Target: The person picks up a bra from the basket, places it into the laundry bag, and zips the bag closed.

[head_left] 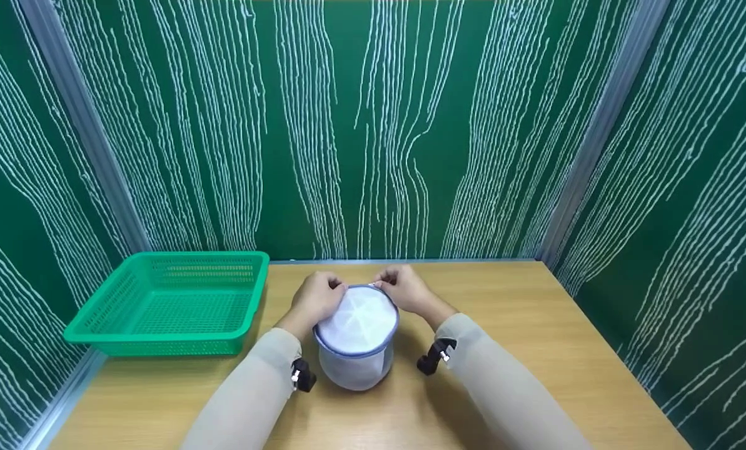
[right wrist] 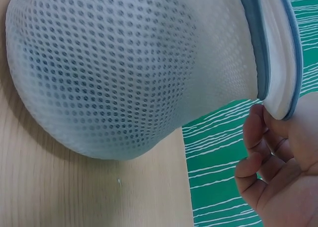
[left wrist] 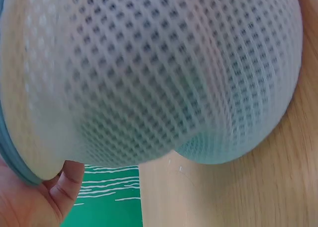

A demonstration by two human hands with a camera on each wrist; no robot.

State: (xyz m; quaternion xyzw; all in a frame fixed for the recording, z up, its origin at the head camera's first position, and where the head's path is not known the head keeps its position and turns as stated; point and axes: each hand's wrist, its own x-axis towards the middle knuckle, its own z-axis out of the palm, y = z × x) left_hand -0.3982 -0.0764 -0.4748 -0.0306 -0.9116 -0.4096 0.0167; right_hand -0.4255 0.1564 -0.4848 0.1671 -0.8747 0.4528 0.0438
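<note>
A round white mesh laundry bag [head_left: 355,372] with blue-grey trim stands on the table, its pale lid [head_left: 357,320] facing up. At the far left of the lid's rim, my left hand [head_left: 318,296] pinches the edge. My right hand [head_left: 405,290] pinches the far right of the rim. The right wrist view shows that hand [right wrist: 280,170] at the lid's edge, where a gap separates two bands of trim. In the left wrist view the bag's mesh side [left wrist: 134,83] fills most of the picture, with part of the left hand [left wrist: 30,199] at the trim.
A green plastic basket [head_left: 160,339] sits to the left on the wooden table [head_left: 523,356]. Green panels [head_left: 385,156] with white wavy lines rise behind and on both sides, joined by grey metal posts [head_left: 598,125]. Black wrist mounts [head_left: 435,356] are strapped over the sleeves.
</note>
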